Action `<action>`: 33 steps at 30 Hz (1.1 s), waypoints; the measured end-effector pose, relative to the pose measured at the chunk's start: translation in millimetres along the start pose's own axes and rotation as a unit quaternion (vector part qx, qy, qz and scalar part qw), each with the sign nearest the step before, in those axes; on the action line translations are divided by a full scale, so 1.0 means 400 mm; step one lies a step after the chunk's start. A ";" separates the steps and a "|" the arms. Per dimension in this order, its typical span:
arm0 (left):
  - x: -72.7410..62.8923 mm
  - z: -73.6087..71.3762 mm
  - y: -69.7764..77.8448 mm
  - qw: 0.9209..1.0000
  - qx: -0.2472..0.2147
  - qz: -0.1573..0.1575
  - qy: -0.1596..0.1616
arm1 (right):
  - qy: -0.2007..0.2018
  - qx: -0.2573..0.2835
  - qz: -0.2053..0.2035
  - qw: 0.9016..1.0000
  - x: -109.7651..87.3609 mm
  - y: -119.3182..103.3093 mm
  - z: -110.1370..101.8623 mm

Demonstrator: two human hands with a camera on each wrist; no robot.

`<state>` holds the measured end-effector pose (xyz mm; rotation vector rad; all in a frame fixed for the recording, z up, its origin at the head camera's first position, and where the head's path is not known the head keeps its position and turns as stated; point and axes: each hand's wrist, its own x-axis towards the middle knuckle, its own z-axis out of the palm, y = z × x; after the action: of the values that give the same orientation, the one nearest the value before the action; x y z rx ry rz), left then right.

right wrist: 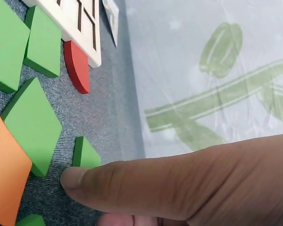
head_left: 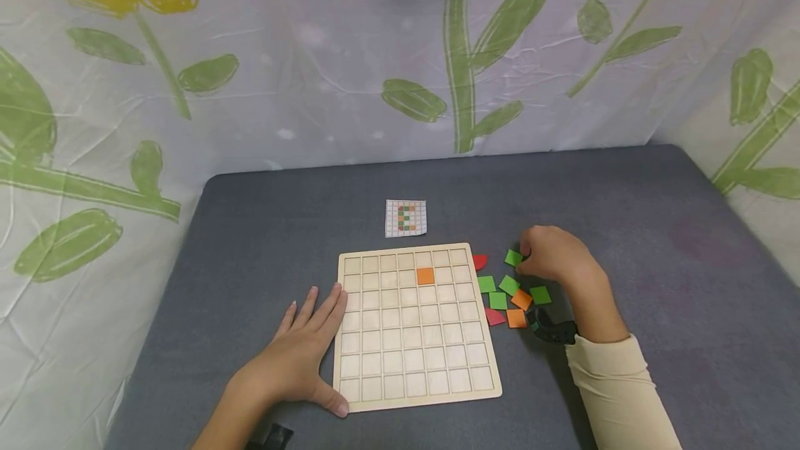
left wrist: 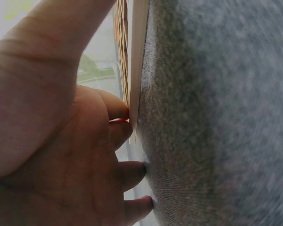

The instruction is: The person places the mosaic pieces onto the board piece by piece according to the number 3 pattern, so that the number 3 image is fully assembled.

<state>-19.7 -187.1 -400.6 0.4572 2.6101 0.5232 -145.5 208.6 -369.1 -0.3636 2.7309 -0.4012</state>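
Note:
A square wooden grid board (head_left: 417,404) lies on the grey table, one orange square tile (head_left: 426,276) in its upper part. My left hand (head_left: 296,353) rests at the board's left edge, fingers spread and thumb at the near corner. In the left wrist view its fingertips (left wrist: 124,134) touch the board's side (left wrist: 137,56). Right of the board, my right hand (head_left: 559,255) is low, with bent fingers, at a green square tile (head_left: 512,257). The right wrist view shows the thumb (right wrist: 127,183) covering part of that green tile (right wrist: 87,153); I cannot tell whether it is pinched.
Several loose green tiles (head_left: 498,301), two orange tiles (head_left: 516,319) and two red curved-edge pieces (head_left: 494,317) lie along the board's right side. A small pattern card (head_left: 406,219) lies beyond the board. A flower-printed sheet (head_left: 312,89) hangs behind the table (head_left: 300,221).

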 end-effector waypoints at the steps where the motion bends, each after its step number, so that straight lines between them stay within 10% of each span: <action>1: 0.000 0.000 0.000 1.000 0.000 0.000 0.000 | 0.002 -0.001 -0.001 1.000 0.000 0.000 0.000; 33: 0.000 0.001 -0.006 1.000 0.002 0.012 0.001 | 0.051 0.024 -0.115 0.992 0.008 -0.020 0.017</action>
<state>-20.3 -189.2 -402.0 0.4908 2.6111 0.5254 -144.1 198.6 -373.4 -0.6654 2.7798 -0.5589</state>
